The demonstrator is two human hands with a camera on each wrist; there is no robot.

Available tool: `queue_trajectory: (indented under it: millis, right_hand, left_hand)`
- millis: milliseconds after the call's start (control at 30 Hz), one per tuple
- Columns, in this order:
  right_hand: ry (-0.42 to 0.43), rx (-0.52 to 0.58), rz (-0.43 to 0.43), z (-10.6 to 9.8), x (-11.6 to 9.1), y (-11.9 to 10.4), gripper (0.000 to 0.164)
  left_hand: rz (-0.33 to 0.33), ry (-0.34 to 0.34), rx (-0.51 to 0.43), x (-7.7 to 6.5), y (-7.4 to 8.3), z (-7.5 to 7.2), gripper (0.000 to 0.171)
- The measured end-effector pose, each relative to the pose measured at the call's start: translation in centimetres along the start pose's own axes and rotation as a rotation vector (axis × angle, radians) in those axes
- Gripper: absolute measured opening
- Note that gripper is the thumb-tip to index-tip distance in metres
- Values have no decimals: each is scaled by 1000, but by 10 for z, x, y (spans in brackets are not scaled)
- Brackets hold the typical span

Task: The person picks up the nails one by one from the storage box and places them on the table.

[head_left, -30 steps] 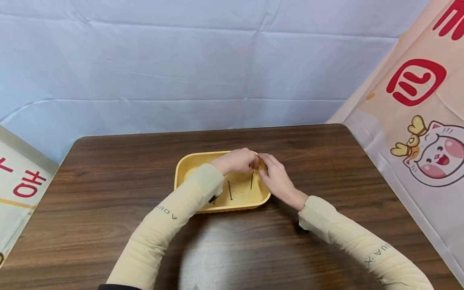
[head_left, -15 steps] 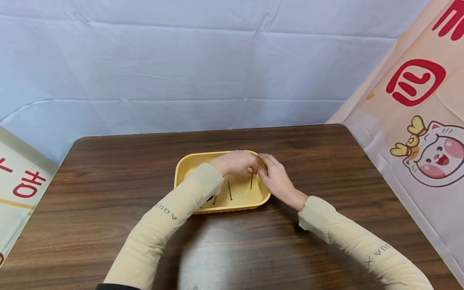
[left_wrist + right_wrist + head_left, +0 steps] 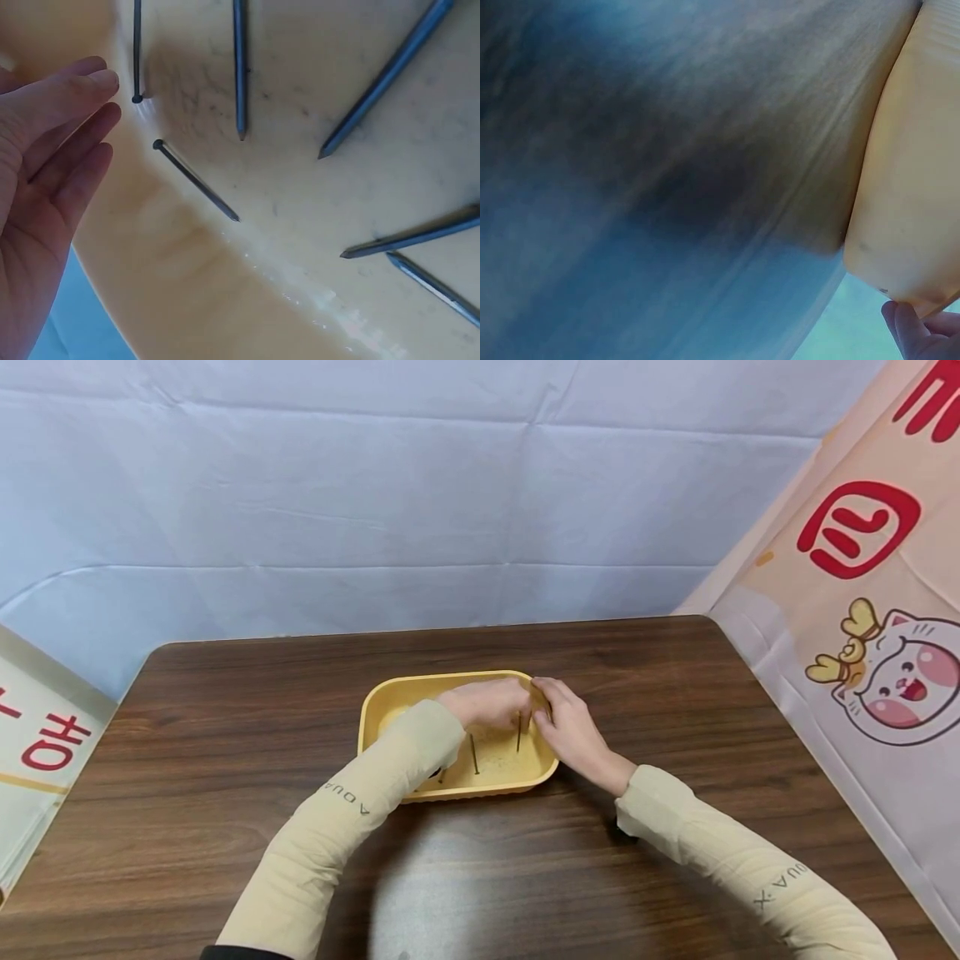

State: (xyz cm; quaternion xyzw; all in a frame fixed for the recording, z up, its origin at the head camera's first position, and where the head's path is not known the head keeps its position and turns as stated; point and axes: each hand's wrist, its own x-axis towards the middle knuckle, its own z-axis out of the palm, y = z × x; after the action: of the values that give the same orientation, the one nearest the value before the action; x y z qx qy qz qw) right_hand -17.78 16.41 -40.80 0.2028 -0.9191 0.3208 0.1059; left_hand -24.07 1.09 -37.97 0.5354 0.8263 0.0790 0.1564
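Note:
A yellow plastic tray [image 3: 375,706] holds several dark metal nails, such as this one [image 3: 474,753]. My left hand [image 3: 495,700] reaches down inside its far right part. In the left wrist view, the thumb and fingers of the left hand [image 3: 52,157] are loosely bent with nothing between them. One nail [image 3: 137,52] lies just beyond those fingertips, and a shorter-looking nail [image 3: 196,181] rests close by near the wall. My right hand [image 3: 573,727] holds the tray's right end by its rim. In the right wrist view its fingertips pinch the tray's corner.
The tray stands on a dark wood-grain table [image 3: 247,760]. Behind hangs a pale blue cloth [image 3: 360,510]. A printed cloth [image 3: 862,635] with red characters and a cartoon cat borders the right side, and another printed sheet [image 3: 45,743] stands at left.
My left hand has lowered slightly within the tray, toward its floor. My right hand stays on the rim, and the tray has hardly moved.

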Motion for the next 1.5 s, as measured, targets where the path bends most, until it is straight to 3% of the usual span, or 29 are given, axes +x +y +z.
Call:
queue_trajectory:
  millis: [600,867,1500]
  right_hand:
    - [3,0,-1,0,1,1,42]
    - [-3,0,9,0,1,1,42]
    - [-6,-5,2,0,0,1,42]
  left_hand:
    - [-35,17,24,0,-1,9,29]
    - [-126,-33,69,-3,1,10,28]
    - [-157,-111,121,0,7,10,23]
